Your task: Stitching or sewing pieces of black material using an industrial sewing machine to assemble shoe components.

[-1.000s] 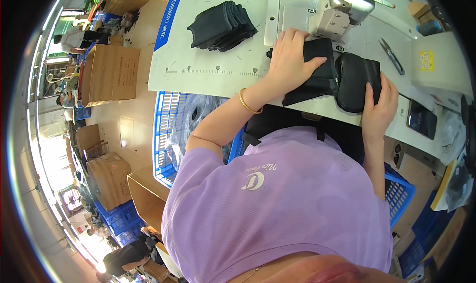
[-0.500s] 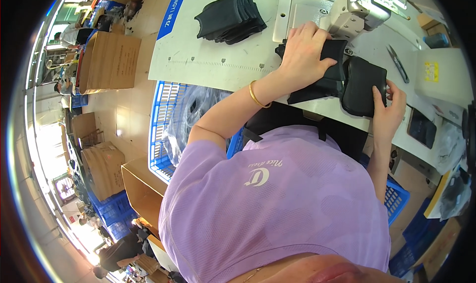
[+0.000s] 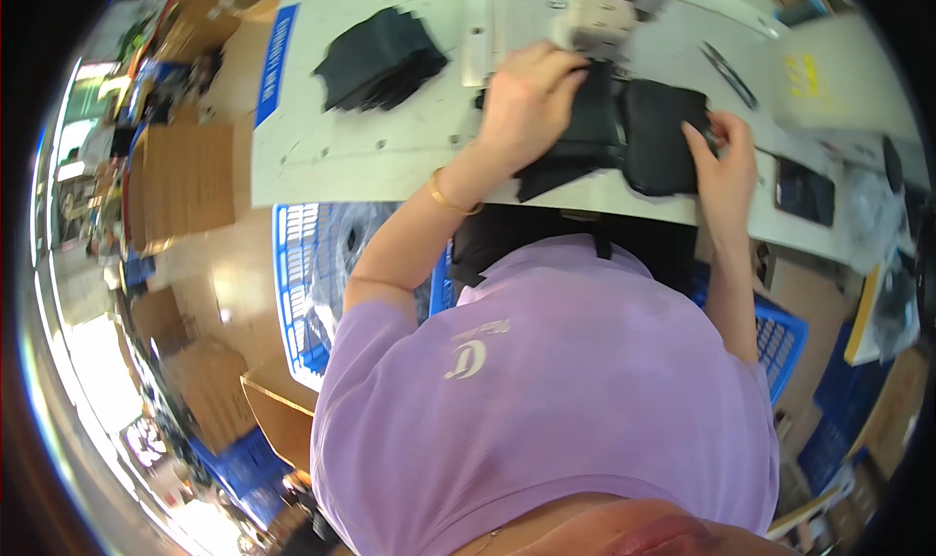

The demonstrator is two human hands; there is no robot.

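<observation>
Beneath the sewing machine head (image 3: 600,20), dark fabric pieces (image 3: 587,127) lie stacked at the table's front edge. My left hand (image 3: 531,103) rests over their left side, with thumb and fingers closed on the far edge of a piece; the fingertips are partly hidden. Just right of the stack is a black padded piece (image 3: 663,137) with rounded corners. My right hand (image 3: 723,161) grips its right edge between thumb and fingers. A separate fanned pile of black fabric pieces (image 3: 380,59) sits farther left on the table.
Thread snips (image 3: 729,74) and a dark phone (image 3: 805,191) lie to the right on the white table (image 3: 390,171). A whitish box (image 3: 834,74) stands behind them. Below the table's left edge is a blue basket (image 3: 292,293) holding clear plastic. Cardboard boxes (image 3: 185,181) stand on the floor.
The whole view has shifted, so the table appears farther left. My left hand's spread thumb has drawn in toward its fingers at the fabric's far edge. My right hand keeps the padded piece.
</observation>
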